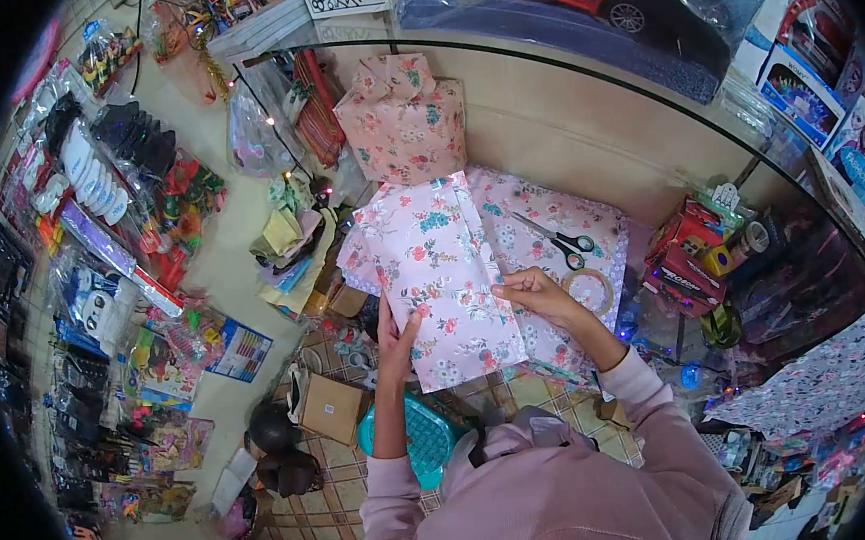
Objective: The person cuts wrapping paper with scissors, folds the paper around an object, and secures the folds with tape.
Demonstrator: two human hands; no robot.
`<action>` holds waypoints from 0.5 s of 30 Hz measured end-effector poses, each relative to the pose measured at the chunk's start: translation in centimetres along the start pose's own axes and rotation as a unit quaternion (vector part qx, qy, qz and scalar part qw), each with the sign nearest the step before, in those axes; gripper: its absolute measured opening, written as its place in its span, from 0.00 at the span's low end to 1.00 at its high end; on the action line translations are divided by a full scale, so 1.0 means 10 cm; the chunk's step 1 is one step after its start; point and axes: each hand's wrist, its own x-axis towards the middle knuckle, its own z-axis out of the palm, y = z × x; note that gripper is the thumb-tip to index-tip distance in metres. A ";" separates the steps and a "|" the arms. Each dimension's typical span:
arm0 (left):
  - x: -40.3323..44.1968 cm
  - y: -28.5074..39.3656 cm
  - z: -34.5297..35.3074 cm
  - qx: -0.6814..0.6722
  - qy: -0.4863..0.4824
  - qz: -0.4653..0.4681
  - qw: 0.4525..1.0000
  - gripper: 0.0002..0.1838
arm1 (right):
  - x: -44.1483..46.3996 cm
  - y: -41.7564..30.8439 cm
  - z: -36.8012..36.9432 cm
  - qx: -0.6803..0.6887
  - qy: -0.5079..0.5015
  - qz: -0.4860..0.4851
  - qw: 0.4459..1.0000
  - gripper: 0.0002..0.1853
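Observation:
A pink floral paper piece point(444, 289), folded along its right side, is held between both hands. My left hand point(397, 335) grips its left edge, thumb on top. My right hand point(535, 295) pinches the folded right edge. More floral paper point(549, 217) lies beneath and to the right, bearing black-handled scissors point(569, 247) and a roll of tape point(591, 294) close to my right hand. Behind the held paper stands a wrapped floral parcel point(402, 122).
A glass edge point(578, 62) curves across the back. Red boxes point(687, 252) stand at the right. Stacked coloured papers point(292, 245) lie left of the paper. A brown box point(332, 409) and a teal basket point(414, 434) are below, on the tiled floor.

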 end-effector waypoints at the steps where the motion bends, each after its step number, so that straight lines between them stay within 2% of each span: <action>1: 0.01 -0.02 0.00 0.000 0.008 0.000 1.000 0.41 | -0.01 -0.01 0.02 0.011 0.004 -0.002 1.000 0.13; 3: 0.01 -0.06 0.01 0.000 0.023 0.000 1.000 0.40 | -0.02 0.02 0.01 0.030 0.016 0.012 0.999 0.13; 6: -0.04 -0.04 -0.04 0.029 0.008 -0.083 0.996 0.35 | -0.01 0.06 -0.08 0.033 0.025 0.021 0.999 0.14; 9: -0.14 -0.02 -0.08 0.153 -0.073 -0.164 0.972 0.29 | 0.05 0.10 -0.15 0.033 0.043 0.013 0.998 0.14; 10: -0.17 -0.05 -0.03 0.125 -0.065 -0.157 0.977 0.27 | 0.09 0.09 -0.18 0.034 0.052 0.008 0.998 0.14; 13: -0.14 -0.29 0.02 0.068 -0.020 -0.148 0.986 0.26 | 0.22 0.07 -0.32 -0.098 0.035 -0.006 0.994 0.20; 14: -0.14 -0.35 0.04 0.058 -0.003 -0.142 0.988 0.25 | 0.24 0.08 -0.31 -0.109 0.084 0.005 0.990 0.23; 15: -0.12 -0.37 0.09 0.048 0.014 -0.135 0.990 0.25 | 0.25 0.11 -0.36 -0.121 0.077 -0.015 0.990 0.23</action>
